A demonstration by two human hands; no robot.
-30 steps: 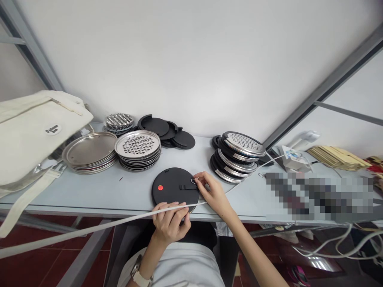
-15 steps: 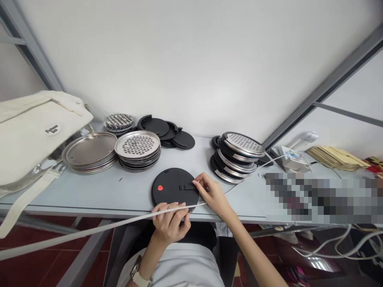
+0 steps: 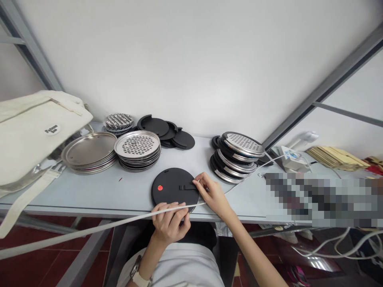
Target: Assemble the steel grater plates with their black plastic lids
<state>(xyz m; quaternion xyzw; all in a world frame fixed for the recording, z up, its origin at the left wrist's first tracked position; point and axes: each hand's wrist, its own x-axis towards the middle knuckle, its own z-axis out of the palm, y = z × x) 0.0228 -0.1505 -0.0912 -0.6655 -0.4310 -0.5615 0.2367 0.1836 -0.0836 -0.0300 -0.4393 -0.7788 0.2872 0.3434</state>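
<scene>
A round black disc (image 3: pixel 170 177) lies near the table's front edge, with a red-orange dot on its left part and a slim black strip (image 3: pixel 186 187) on its right part. My left hand (image 3: pixel 170 223) is closed on the disc's near edge, fingers on top. At the right rim, the thumb and forefinger of my right hand (image 3: pixel 211 193) pinch the outer end of the strip. A white cable (image 3: pixel 128 220) crosses my left fingers and runs towards my right hand. The disc's underside and its near edge are partly hidden.
Behind are metal plates (image 3: pixel 89 148), grater plates (image 3: pixel 137 144), small grater discs (image 3: pixel 119 121) and black round parts (image 3: pixel 183 140). A pile of black-rimmed graters (image 3: pixel 242 143) stands right. A pale bag (image 3: pixel 32 131) sits left; envelopes (image 3: pixel 335 156) and a power adapter (image 3: pixel 290 157) lie right.
</scene>
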